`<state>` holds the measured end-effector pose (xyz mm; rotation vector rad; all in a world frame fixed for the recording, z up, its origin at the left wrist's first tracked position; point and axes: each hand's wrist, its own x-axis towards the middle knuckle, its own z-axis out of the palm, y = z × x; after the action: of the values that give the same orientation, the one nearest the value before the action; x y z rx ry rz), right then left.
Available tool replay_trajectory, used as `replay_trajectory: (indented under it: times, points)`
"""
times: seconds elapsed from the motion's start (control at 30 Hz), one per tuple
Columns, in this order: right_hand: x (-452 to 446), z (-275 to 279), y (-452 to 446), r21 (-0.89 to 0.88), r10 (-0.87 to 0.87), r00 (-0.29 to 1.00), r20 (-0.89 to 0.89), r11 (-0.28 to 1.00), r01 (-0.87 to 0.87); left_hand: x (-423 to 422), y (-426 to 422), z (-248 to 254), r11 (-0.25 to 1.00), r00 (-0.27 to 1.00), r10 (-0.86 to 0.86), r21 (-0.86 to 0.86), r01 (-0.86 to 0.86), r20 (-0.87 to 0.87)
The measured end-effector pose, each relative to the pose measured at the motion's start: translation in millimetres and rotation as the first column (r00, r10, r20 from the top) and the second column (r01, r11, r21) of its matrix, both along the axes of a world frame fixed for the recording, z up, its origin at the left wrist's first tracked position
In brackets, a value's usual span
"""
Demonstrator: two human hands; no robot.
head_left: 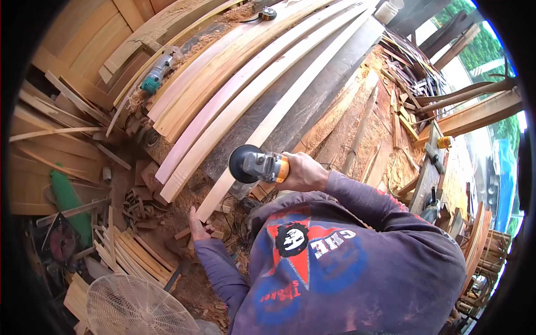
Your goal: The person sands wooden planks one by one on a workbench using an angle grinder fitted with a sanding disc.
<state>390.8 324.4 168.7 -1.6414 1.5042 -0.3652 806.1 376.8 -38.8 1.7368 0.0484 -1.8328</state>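
Observation:
My right hand (304, 173) is closed around the orange rear body of an angle grinder (267, 166). Its round black disc (243, 163) sits over a narrow, pale wooden strip (290, 106); whether it touches the wood I cannot tell. At the strip's near end, my left hand (199, 224) grips the tip, thumb along the edge. The strip runs away from me across a dark grey work surface (335, 72). Beside it on the left lie several curved wooden pieces (223, 125), side by side.
A teal power tool (158, 72) and a tape measure (268, 14) lie beyond the curved pieces. Wood offcuts (139, 206) and sawdust cover the floor at left. A fan guard (137, 307) stands at lower left. Planks with shavings (340, 123) lie to the right.

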Motion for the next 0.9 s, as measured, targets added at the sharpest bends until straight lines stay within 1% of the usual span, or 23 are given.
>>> replay_trajectory:
  times: [0.03, 0.07, 0.13, 0.17, 0.2, 0.23, 0.27, 0.3, 0.33, 0.37, 0.4, 0.43, 0.47, 0.53, 0.57, 0.6, 0.63, 0.67, 0.7, 0.73, 0.83, 0.87, 0.9]
  points:
    - [-3, 0, 0, -0.013, -0.009, 1.000, -0.004, 1.000, 0.009, 2, -3, 1, 0.998, 0.998, -0.069, -0.011, 0.069, 0.009]
    - [-6, 0, 0, -0.023, -0.019, 1.000, -0.008, 1.000, 0.018, 1, -2, 1, 0.998, 0.998, -0.063, -0.008, 0.063, 0.012]
    - [-10, 2, 3, -0.006, -0.011, 1.000, 0.013, 1.000, 0.011, -17, -2, 22, 0.985, 0.991, -0.095, -0.132, 0.107, 0.095]
    - [-12, 1, 4, -0.003, -0.054, 0.999, 0.004, 0.999, 0.054, -14, 2, 15, 0.961, 0.993, -0.105, -0.250, 0.116, 0.057]
    - [-12, -2, 4, 0.000, -0.087, 0.996, -0.002, 0.996, 0.087, -19, 6, 4, 0.934, 0.986, -0.004, -0.353, 0.062, 0.164]
    - [-12, -4, 4, 0.020, -0.110, 0.994, -0.012, 0.994, 0.110, -21, 10, -9, 0.914, 0.994, 0.079, -0.403, -0.040, 0.080]
    - [-18, -22, 4, 0.034, -0.133, 0.991, -0.025, 0.990, 0.133, -21, 13, -16, 0.881, 0.989, 0.148, -0.453, -0.134, -0.006]
    - [-19, -22, 0, 0.038, -0.141, 0.989, -0.040, 0.989, 0.143, -23, 18, -17, 0.881, 0.985, 0.170, -0.448, -0.152, 0.001]
    - [-22, -21, -4, 0.038, -0.155, 0.986, -0.059, 0.987, 0.158, -27, 22, -18, 0.843, 0.950, 0.279, -0.438, -0.311, -0.137]
    - [-29, -25, -9, 0.022, -0.184, 0.979, -0.085, 0.982, 0.186, -30, 23, -19, 0.786, 0.883, 0.379, -0.408, -0.465, -0.276]
    - [-34, -29, -16, 0.006, -0.205, 0.973, -0.111, 0.978, 0.206, -31, 27, -26, 0.775, 0.872, 0.402, -0.403, -0.487, -0.280]
    - [-37, -26, -26, -0.008, -0.196, 0.957, -0.216, 0.980, 0.199, -32, 31, -38, 0.723, 0.817, 0.429, -0.396, -0.566, -0.385]
    - [-39, -29, -35, -0.035, -0.203, 0.954, -0.221, 0.979, 0.201, -32, 37, -51, 0.663, 0.750, 0.452, -0.381, -0.645, -0.483]
    - [-39, -32, -49, -0.009, -0.171, 0.960, -0.221, 0.985, 0.173, -36, 37, -69, 0.581, 0.714, 0.408, -0.442, -0.684, -0.569]
    - [-33, -35, -55, -0.041, -0.152, 0.955, -0.255, 0.988, 0.146, -35, 38, -82, 0.555, 0.686, 0.413, -0.431, -0.711, -0.599]
    - [-23, -38, -57, -0.032, -0.114, 0.959, -0.259, 0.994, 0.109, -34, 39, -93, 0.531, 0.659, 0.413, -0.421, -0.735, -0.629]
    - [-12, -39, -58, -0.026, -0.068, 0.973, -0.220, 0.998, 0.064, -34, 41, -91, 0.510, 0.643, 0.436, -0.416, -0.753, -0.630]
    - [0, -40, -59, -0.027, -0.027, 0.983, -0.180, 0.999, 0.022, -37, 40, -89, 0.520, 0.633, 0.467, -0.387, -0.761, -0.618]
    - [13, -41, -56, -0.048, 0.034, 0.979, -0.203, 0.998, -0.044, -38, 38, -88, 0.530, 0.622, 0.494, -0.356, -0.770, -0.608]
    - [34, -30, -51, -0.040, 0.093, 0.969, -0.227, 0.994, -0.105, -38, 38, -91, 0.510, 0.605, 0.508, -0.351, -0.785, -0.613]
    - [76, -33, -36, -0.035, 0.200, 0.959, -0.202, 0.977, -0.211, -38, 41, -100, 0.510, 0.600, 0.430, -0.367, -0.778, -0.675]
    - [85, -41, -34, -0.024, 0.243, 0.937, -0.252, 0.966, -0.257, -39, 41, -103, 0.494, 0.586, 0.442, -0.362, -0.791, -0.679]
    - [93, -47, -34, -0.021, 0.268, 0.928, -0.261, 0.959, -0.283, -42, 40, -103, 0.476, 0.577, 0.436, -0.367, -0.799, -0.690]
